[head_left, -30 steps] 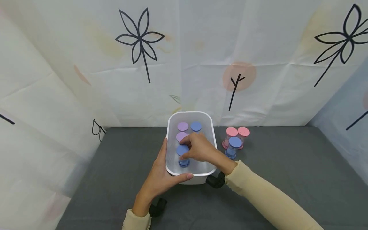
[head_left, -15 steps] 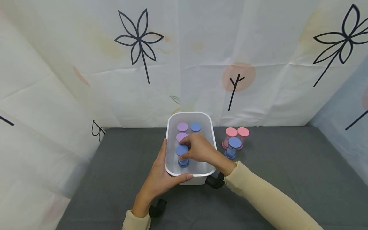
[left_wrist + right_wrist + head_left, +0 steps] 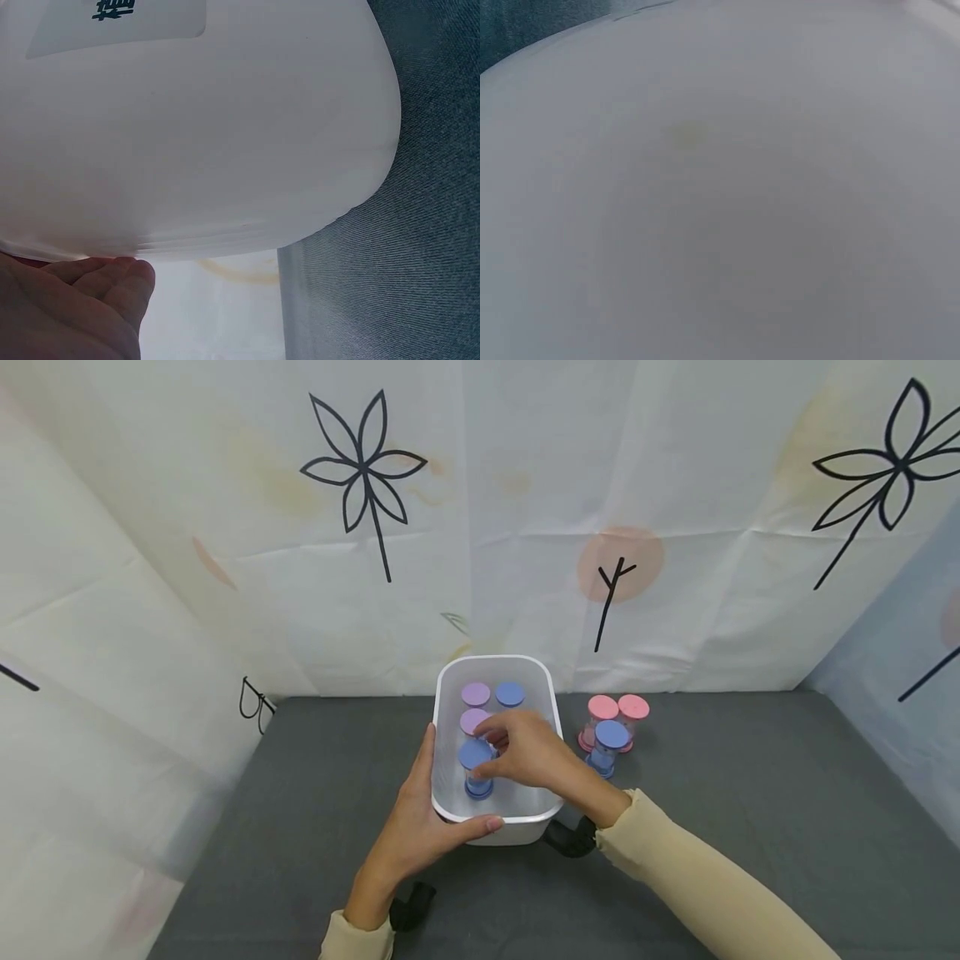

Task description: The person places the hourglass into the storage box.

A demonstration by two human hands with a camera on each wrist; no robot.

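A white plastic bin (image 3: 497, 833) stands on the grey cloth. My left hand (image 3: 412, 827) holds its near left corner, thumb along the front rim and fingers against the left wall; in the left wrist view those fingers (image 3: 124, 289) touch the outer wall. Inside, a blue-capped sand timer (image 3: 476, 755) stands upright near the front left. My right hand (image 3: 525, 747) is beside it, thumb and fingers parted around its right side, with a small gap showing. Behind it are purple sand timers (image 3: 476, 695) and another blue one (image 3: 510, 694). The right wrist view shows only a blurred white surface.
Right of the bin, two pink sand timers (image 3: 602, 707) and a blue sand timer (image 3: 611, 735) stand close together on the grey cloth (image 3: 712, 760). A white patterned curtain (image 3: 517, 527) rises behind the bin. Dark straps sit at both wrists.
My right hand's thumb and fingers have loosened from the front blue sand timer and shifted slightly right. The timer stays standing in place. My left hand keeps its hold on the bin.
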